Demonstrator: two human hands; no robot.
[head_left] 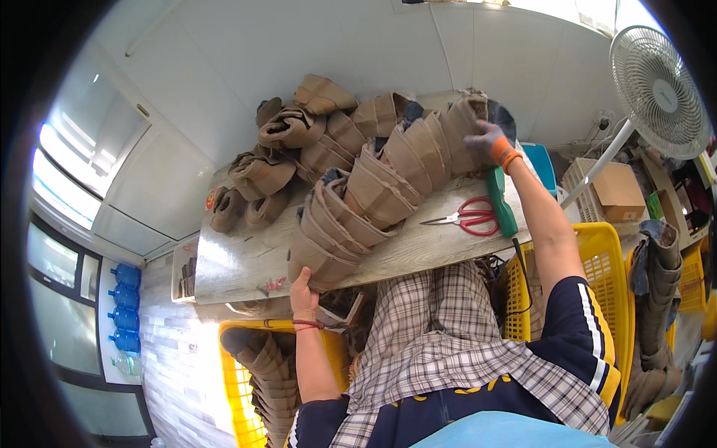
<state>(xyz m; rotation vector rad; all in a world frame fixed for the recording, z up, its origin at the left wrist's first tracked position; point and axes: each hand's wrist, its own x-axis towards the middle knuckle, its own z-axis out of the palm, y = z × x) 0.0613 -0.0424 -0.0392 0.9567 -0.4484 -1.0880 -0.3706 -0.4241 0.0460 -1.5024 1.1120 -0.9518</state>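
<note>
A long row of tan, curved shoe uppers (385,175), nested one inside another with rough edges and bits of dark blue lining, lies slantwise across the table. My bare left hand (304,296) grips its near left end, thumb on top and the other fingers hidden underneath. At the far right end my right hand (493,142), in a grey glove with an orange cuff, holds the row from the side; some fingertips are hidden. Red-handled scissors (476,217) lie on the table to the right, beside a green tool-like object (502,201).
More tan shoe uppers (287,128) are heaped along the wall on the table (246,261). Yellow baskets (231,388) stand below at left and right, the left one holding stacked uppers. A white fan (661,93), a cardboard box (621,193) and blue water bottles (127,306) stand around.
</note>
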